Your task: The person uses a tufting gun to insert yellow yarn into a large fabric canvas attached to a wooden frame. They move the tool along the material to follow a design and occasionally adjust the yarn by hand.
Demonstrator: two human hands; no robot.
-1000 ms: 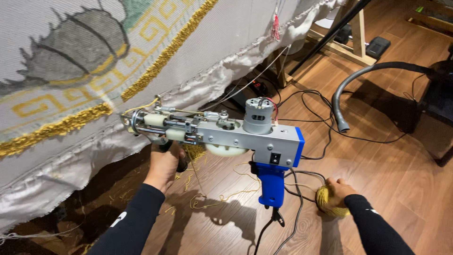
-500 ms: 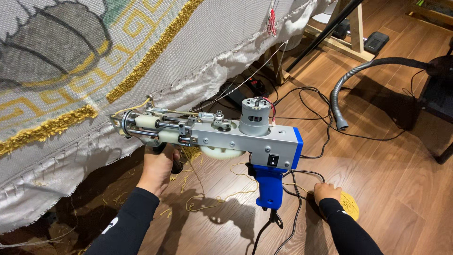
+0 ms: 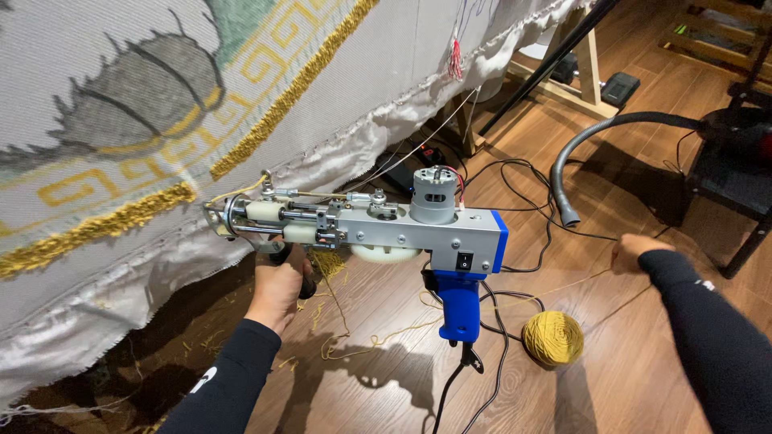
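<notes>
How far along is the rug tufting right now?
Done: grey shape and gold key border fill parts of the cloth. In hand: left hand holds the tufting gun by its front grip; right hand draws yellow strand from the yarn ball. Left: bare cloth along the lower edge.

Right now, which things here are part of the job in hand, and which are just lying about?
In use:
- tufting gun, held by the left hand on its front grip
- yellow yarn ball on the floor
- yarn strand running toward the right hand
- cloth with gold tufted bands

Lying about:
- grey hose
- pedal
- black cables
- yarn scraps
</notes>
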